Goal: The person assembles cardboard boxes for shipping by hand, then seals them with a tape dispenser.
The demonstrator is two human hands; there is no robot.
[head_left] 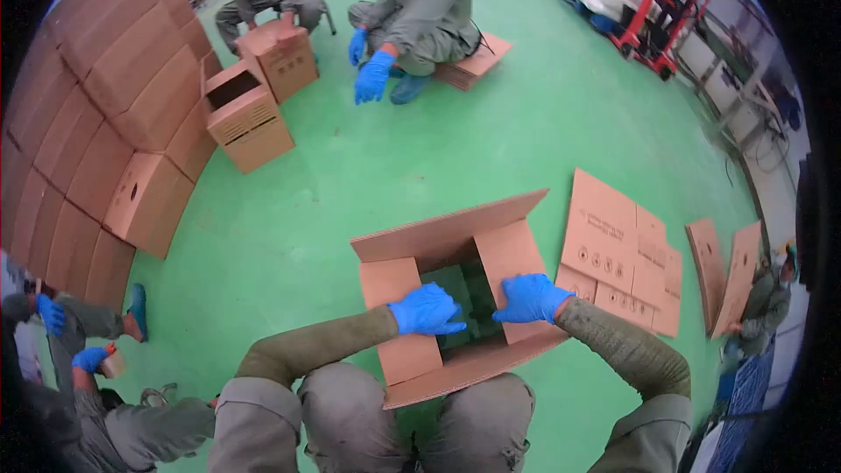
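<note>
An upright cardboard box [412, 291] stands between the person's knees, its top flaps spread outward and the green floor visible through its middle. My left hand [427, 309], in a blue glove, presses on the left flap at the opening, fingers pointing inward. On the right flap rests my right hand [530, 299], also blue-gloved, its thumb pointing down toward the opening. Both hands touch the cardboard; how their fingers curl around the edges is partly hidden.
Flattened cartons [613, 245] lie to the right. Stacked boxes [131, 79] form a wall at the left. Two boxes [254, 136] stand ahead near seated co-workers [429, 9]. More co-workers are at lower left and far right, beside folded cardboard [740, 280]. A red lifter [653, 17] is at the back right.
</note>
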